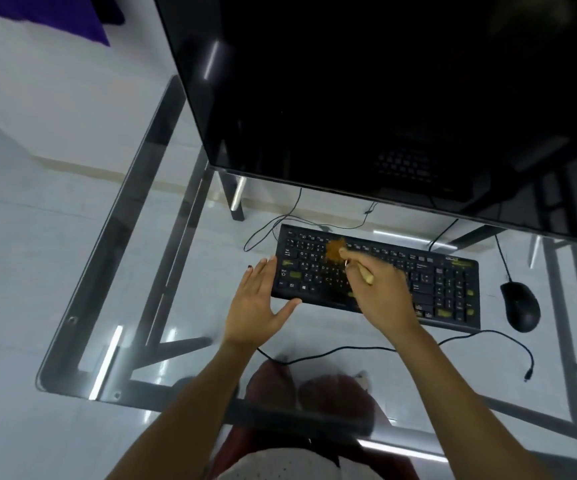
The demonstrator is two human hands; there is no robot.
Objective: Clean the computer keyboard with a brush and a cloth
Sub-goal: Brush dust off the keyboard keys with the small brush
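2 hands: right hand (380, 292) pinches brush (346, 256), bristles pointing up-left over keyboard (453, 289); left hand (257, 303) spread.

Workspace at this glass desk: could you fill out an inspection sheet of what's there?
Surface: clear glass desk on a dark metal frame.
Job's things: black wired keyboard; brown-bristled brush with a pale wooden handle, bristles on the upper left keys; cloth, nothing seen.
Clutter: black computer mouse right of the keyboard.
Hands: left hand flat against the keyboard's left end; right hand grips the brush.
Cables: thin black cables across the glass.
Surroundings: large black monitor behind; pale floor.
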